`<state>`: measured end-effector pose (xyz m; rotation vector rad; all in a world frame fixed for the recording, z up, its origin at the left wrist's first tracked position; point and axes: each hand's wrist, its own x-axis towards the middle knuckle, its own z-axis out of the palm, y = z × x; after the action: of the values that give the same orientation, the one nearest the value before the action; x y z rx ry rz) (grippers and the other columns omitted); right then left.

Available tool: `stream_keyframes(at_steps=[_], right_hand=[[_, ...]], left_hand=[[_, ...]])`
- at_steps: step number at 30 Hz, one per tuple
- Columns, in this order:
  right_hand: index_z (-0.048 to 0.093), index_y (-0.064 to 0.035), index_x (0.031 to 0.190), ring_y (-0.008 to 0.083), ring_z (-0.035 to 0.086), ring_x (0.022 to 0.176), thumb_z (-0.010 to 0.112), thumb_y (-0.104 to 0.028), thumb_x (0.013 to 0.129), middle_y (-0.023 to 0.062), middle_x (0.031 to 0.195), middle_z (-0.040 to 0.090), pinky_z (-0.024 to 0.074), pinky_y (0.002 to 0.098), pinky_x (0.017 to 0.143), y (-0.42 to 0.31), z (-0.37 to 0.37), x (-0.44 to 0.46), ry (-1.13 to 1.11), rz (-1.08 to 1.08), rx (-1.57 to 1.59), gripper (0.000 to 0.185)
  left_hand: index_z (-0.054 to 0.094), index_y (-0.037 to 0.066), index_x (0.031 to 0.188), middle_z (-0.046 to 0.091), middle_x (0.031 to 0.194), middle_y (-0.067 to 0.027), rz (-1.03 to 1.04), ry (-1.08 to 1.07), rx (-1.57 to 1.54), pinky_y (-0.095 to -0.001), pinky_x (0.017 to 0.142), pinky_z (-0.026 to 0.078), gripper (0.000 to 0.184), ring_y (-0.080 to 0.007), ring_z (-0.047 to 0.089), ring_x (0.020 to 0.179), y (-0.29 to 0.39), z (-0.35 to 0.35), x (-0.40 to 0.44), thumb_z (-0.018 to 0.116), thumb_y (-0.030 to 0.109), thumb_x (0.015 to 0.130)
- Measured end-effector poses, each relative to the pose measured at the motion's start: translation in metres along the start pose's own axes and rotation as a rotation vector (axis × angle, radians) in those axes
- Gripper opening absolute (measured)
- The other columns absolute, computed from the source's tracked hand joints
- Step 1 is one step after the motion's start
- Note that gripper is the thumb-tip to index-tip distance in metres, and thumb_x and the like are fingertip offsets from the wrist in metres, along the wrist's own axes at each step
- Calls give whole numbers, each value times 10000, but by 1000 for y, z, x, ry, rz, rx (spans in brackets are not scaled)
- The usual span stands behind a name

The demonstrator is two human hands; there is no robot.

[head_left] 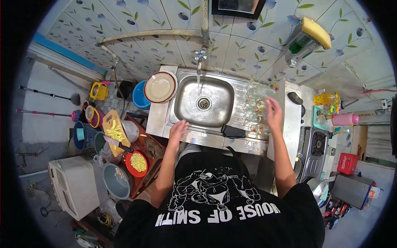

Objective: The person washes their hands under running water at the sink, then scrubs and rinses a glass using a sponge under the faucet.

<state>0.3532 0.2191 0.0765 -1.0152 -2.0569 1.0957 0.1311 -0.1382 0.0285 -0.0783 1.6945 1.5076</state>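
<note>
Water runs from the faucet (200,56) into the stainless steel sink (188,118), whose basin holds no dishes. My left hand (178,131) hovers by the sink's front left edge, fingers apart and holding nothing. On the ribbed drainboard to the right stands a cluster of clear glasses (253,108). Beside them is my right hand (273,111), its fingers loosely stretched out; I see nothing in it. A black-headed brush-like tool (234,132) lies along the front rim. Stacked plates (160,87), the top one cream with a brown rim, rest at the sink's left.
A cutting board (109,123) with yellow strips and a knife (118,144) stands at the left, near a red plate (136,163) of chopped pieces. A gas stove (316,144) is on the right. A yellow sponge (317,32) sits atop the wall dispenser (298,44).
</note>
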Motion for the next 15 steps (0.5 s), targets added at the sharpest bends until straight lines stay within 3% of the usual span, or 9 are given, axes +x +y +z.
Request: stream_keyframes(at_steps=[3,5,7,9,10,11,12,14,15], right_hand=[[635,-59,1072,96,586,874,558,-282,926,31,991,657,473,268,753,-9,71,15,-123,23,331,277],[639,-84,1059,97,587,876,578,-288,915,21,1009,653,468,262,728,-33,124,23,-235,187,439,258],[642,-136,1057,105,564,909,580,-305,909,-13,1007,633,455,247,743,-47,177,35,-353,336,554,234],[644,-126,1018,99,569,819,566,-284,913,-14,925,628,453,237,707,-51,225,43,-332,454,663,205],[641,-115,1006,91,557,761,556,-267,915,-18,882,616,454,237,687,-43,244,47,-383,505,730,196],[637,-104,994,83,544,704,547,-249,918,-23,839,604,455,238,668,-40,258,52,-435,554,797,188],[625,-90,1002,76,518,636,531,-245,927,-33,790,581,455,240,637,-44,266,53,-377,636,867,196],[607,-89,1012,97,550,670,519,-277,942,-19,804,593,468,251,655,-40,271,56,-397,775,1107,219],[603,-83,1011,109,567,689,509,-284,949,-12,815,601,472,251,668,-32,274,58,-414,875,1226,230]], left_hand=[[483,48,1256,563,1234,-111,-50,-117,-84,-366,887,443,502,-208,544,1109,25,13,25,540,406,909],[320,24,1366,476,1323,-161,-108,-301,-364,-413,950,422,609,-283,493,1180,43,23,62,488,414,929],[288,18,1377,471,1323,-166,-38,-270,-304,-423,959,414,619,-287,481,1194,63,41,109,472,411,935],[271,19,1384,474,1317,-163,76,-195,-303,-429,936,425,632,-281,506,1151,77,57,156,482,404,931],[384,38,1331,502,1274,-121,15,-131,-362,-396,900,448,543,-235,542,1062,90,66,176,512,370,921],[384,38,1331,502,1274,-121,22,-144,-372,-396,900,448,543,-235,542,1062,100,69,186,512,370,921],[435,61,1282,541,1171,-92,59,-167,-301,-353,827,468,483,-206,568,981,110,71,191,550,337,904],[559,93,1163,602,989,-20,140,-233,-258,-265,685,482,351,-121,589,820,121,73,194,621,274,868],[559,93,1163,602,989,-20,138,-239,-259,-265,685,482,351,-121,589,820,122,73,198,621,274,868]])
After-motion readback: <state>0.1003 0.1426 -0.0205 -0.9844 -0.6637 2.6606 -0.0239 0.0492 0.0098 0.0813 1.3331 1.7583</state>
